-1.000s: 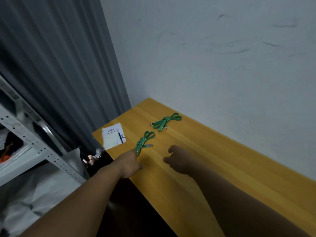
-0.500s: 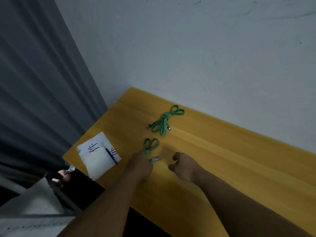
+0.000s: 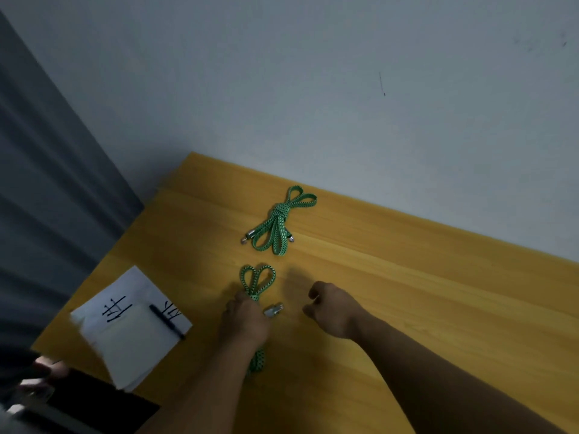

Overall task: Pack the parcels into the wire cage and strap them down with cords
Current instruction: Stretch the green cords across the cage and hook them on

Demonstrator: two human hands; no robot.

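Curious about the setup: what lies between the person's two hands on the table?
Head view: the metal hook of the green cord the left hand grips; otherwise bare tabletop up to the right hand.

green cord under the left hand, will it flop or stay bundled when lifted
Probably floppy: the near cord lies in limp, flat loops on the table. It likely lifts as one bundle, since it seems wrapped at the middle, where the left hand grips it. Its metal hook sticks out free, so it may dangle and swing.
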